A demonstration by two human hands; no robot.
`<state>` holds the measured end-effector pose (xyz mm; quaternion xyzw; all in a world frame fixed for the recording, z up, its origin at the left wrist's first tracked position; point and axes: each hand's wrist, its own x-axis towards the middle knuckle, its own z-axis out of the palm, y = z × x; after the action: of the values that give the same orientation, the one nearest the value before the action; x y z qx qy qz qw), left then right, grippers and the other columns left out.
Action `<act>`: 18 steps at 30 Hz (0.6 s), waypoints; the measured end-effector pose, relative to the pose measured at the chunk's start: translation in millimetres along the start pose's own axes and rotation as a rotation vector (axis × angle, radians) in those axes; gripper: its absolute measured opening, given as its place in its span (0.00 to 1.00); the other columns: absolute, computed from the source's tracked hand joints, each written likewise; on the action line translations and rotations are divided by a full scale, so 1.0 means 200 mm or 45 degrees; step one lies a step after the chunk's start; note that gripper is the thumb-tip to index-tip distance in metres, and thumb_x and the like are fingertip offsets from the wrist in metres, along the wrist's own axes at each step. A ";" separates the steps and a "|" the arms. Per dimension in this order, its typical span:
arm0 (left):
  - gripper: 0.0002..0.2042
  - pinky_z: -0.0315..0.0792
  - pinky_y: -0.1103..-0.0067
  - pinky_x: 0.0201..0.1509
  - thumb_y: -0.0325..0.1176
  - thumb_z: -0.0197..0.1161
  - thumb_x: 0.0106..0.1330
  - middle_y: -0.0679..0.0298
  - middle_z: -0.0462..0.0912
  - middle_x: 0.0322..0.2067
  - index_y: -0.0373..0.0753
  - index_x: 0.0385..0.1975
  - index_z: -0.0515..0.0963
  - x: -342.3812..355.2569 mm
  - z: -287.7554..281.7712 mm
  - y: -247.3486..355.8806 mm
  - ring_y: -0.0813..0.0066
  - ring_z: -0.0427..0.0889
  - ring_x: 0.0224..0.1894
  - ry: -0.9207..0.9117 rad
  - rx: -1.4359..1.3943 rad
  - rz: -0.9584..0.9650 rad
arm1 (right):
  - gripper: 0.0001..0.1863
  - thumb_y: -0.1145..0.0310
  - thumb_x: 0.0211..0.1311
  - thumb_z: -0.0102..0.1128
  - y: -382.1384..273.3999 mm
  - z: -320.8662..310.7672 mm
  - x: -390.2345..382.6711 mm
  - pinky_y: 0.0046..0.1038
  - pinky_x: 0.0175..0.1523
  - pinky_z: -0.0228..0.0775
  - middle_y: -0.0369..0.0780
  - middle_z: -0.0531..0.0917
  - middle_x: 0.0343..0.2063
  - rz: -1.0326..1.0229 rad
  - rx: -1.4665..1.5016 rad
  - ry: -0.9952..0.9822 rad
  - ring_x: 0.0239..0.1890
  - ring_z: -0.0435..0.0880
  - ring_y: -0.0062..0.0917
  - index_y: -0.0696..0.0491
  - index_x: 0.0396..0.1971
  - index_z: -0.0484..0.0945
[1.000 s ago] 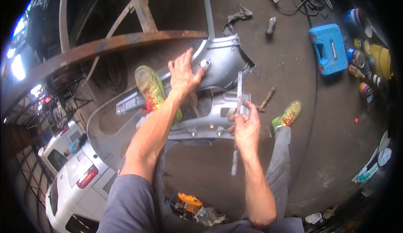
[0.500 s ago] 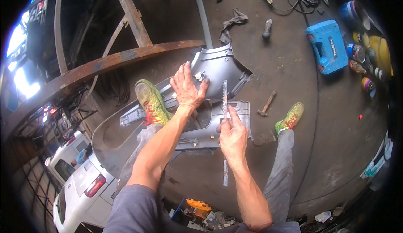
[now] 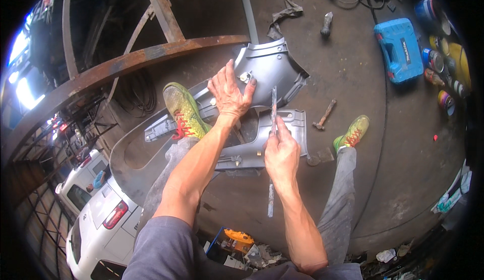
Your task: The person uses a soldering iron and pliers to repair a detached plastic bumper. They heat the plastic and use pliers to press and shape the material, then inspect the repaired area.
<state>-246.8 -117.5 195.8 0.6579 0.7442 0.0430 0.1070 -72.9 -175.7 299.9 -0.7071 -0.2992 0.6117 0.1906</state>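
Note:
A grey moulded plastic panel [image 3: 280,69] with curved, cut-out edges and white clips lies on the floor between my feet. My left hand [image 3: 232,89] rests palm down on it with fingers spread, beside one of the clips. My right hand [image 3: 282,155] is closed around a long, narrow, worn flat metal strip [image 3: 274,102], its index finger stretched along the strip. The strip points away from me, its far end over the panel and its near end sticking out below my fist. Whether its far end touches the panel, I cannot tell.
A hammer [image 3: 324,114] lies right of the panel. Farther right stand a blue tool case [image 3: 401,53] and several paint cans [image 3: 432,60]. A rusty curved metal frame [image 3: 136,58] arches over the left side. A dark rag [image 3: 285,15] lies beyond the panel. Parked white vehicles [image 3: 103,224] are at lower left.
The whole view has shifted slightly, so the floor and panel sit higher and farther right in the picture. My hands keep nearly the same places on the panel and strip.

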 end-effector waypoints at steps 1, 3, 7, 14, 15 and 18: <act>0.40 0.50 0.57 0.65 0.58 0.61 0.58 0.52 0.70 0.54 0.37 0.65 0.63 0.00 0.00 0.00 0.54 0.66 0.58 0.005 -0.003 0.005 | 0.24 0.75 0.60 0.51 -0.01 0.00 0.00 0.38 0.28 0.71 0.49 0.76 0.12 0.000 -0.028 -0.004 0.16 0.80 0.38 0.64 0.57 0.73; 0.39 0.50 0.56 0.65 0.58 0.60 0.58 0.52 0.71 0.53 0.36 0.64 0.63 0.00 0.01 -0.01 0.54 0.67 0.57 0.017 -0.013 0.012 | 0.24 0.74 0.59 0.52 -0.03 -0.01 0.01 0.38 0.28 0.70 0.49 0.76 0.12 -0.013 -0.076 -0.002 0.16 0.80 0.39 0.64 0.57 0.73; 0.38 0.50 0.57 0.63 0.59 0.60 0.58 0.52 0.71 0.49 0.36 0.63 0.64 0.00 0.01 -0.02 0.54 0.68 0.53 0.025 -0.049 0.018 | 0.24 0.73 0.58 0.52 -0.05 -0.01 0.03 0.37 0.28 0.70 0.49 0.76 0.12 -0.031 -0.122 0.008 0.16 0.80 0.37 0.64 0.55 0.75; 0.39 0.51 0.57 0.62 0.61 0.62 0.56 0.53 0.71 0.45 0.36 0.60 0.65 0.01 0.02 -0.03 0.55 0.68 0.51 -0.019 -0.095 -0.071 | 0.26 0.72 0.55 0.49 -0.10 -0.22 0.24 0.27 0.26 0.69 0.41 0.76 0.12 0.206 0.023 -0.263 0.15 0.75 0.21 0.61 0.56 0.76; 0.41 0.51 0.58 0.61 0.62 0.62 0.56 0.54 0.71 0.45 0.35 0.60 0.65 0.01 0.01 -0.02 0.56 0.68 0.50 0.018 -0.047 0.005 | 0.26 0.72 0.54 0.49 -0.12 -0.25 0.24 0.26 0.27 0.69 0.40 0.76 0.12 0.254 0.033 -0.321 0.15 0.74 0.20 0.61 0.56 0.76; 0.44 0.53 0.60 0.60 0.65 0.63 0.53 0.54 0.71 0.44 0.32 0.60 0.64 0.01 -0.02 -0.01 0.58 0.68 0.49 0.047 0.050 0.119 | 0.28 0.76 0.56 0.48 0.06 -0.16 0.23 0.22 0.20 0.63 0.32 0.74 0.12 -0.007 0.060 -0.213 0.12 0.68 0.14 0.61 0.59 0.73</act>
<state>-249.6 -116.4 198.9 0.6929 0.7153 0.0455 0.0781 -35.2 -151.4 264.2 -0.6480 -0.3016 0.6750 0.1832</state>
